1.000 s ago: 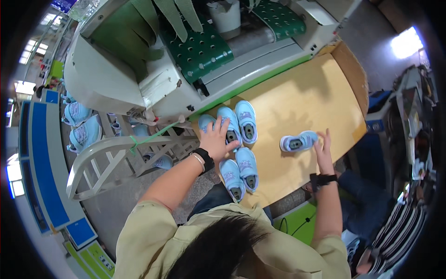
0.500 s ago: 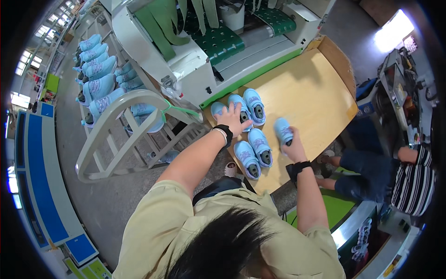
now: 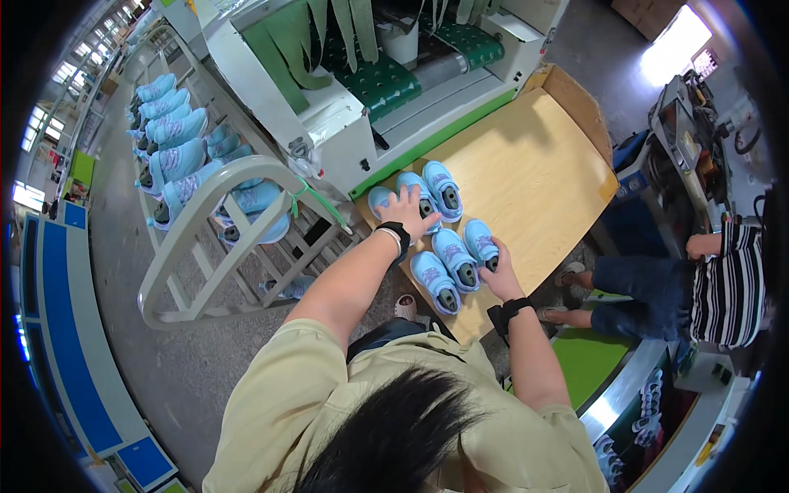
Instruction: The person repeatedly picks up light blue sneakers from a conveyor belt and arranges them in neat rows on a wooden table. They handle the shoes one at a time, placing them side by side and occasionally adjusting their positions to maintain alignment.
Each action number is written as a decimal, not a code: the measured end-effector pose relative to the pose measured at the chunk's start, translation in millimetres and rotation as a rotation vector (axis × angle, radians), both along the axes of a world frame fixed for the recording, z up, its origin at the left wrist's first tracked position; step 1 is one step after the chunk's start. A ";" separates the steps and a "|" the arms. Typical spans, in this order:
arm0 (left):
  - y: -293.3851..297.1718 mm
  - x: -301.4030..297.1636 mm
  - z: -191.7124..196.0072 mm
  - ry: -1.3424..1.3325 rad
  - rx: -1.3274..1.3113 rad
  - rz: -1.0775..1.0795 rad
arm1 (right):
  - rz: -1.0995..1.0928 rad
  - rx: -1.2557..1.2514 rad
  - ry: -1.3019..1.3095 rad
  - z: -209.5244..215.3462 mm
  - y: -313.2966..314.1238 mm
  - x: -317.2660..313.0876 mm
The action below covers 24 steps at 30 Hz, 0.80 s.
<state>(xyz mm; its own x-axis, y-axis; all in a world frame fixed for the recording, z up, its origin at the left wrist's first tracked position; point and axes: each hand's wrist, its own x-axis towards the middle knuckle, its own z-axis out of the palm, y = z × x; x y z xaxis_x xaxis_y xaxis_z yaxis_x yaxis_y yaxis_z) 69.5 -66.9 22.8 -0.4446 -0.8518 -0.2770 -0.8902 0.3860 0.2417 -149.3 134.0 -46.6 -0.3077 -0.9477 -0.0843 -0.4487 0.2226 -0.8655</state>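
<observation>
Small light-blue shoes with dark inserts stand in two short rows on a wooden table (image 3: pixel 526 197). My right hand (image 3: pixel 502 278) grips the heel end of the rightmost shoe (image 3: pixel 477 236) in the near row. Directly left of that one are a middle shoe (image 3: pixel 453 253) and an outer shoe (image 3: pixel 429 271). My left hand (image 3: pixel 404 215) has its fingers spread over the far row, partly covering its left shoe (image 3: pixel 379 198) and its middle shoe (image 3: pixel 412 181). Beyond its fingertips, the far row's right shoe (image 3: pixel 442 185) shows fully. Whether those fingers press on the shoes I cannot tell.
Behind the table stands a white machine with a green perforated belt (image 3: pixel 382 86) and hanging strips. On the left, a metal rack (image 3: pixel 152 283) carries several more blue shoes (image 3: pixel 177 160). Another person in a striped top (image 3: pixel 727 287) is at the right. A cardboard panel (image 3: pixel 579 103) edges the table.
My right hand has brought its shoe left and nearer, beside the near pair, making a row of three. My left hand stays spread over the far row. The whole view has shifted slightly.
</observation>
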 end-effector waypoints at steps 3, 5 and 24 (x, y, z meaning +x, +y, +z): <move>0.2 -0.9 1.1 0.028 0.032 0.011 | -0.001 0.021 -0.020 -1.0 0.3 -2.6; 5.4 -1.4 -9.6 0.087 -0.260 -0.005 | 0.009 0.033 -0.015 -0.4 0.7 -4.8; 13.4 -91.9 -53.4 0.367 0.245 -0.677 | 0.030 0.013 -0.079 2.9 4.8 -10.1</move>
<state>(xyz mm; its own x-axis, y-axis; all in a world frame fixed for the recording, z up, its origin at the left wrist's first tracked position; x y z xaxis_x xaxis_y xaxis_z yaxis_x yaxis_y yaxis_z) -22.4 -53.5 -30.5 -0.9411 -0.2993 -0.1574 -0.3300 0.7110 0.6209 -159.3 138.7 -43.7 -0.2706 -0.9552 -0.1200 -0.3856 0.2218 -0.8956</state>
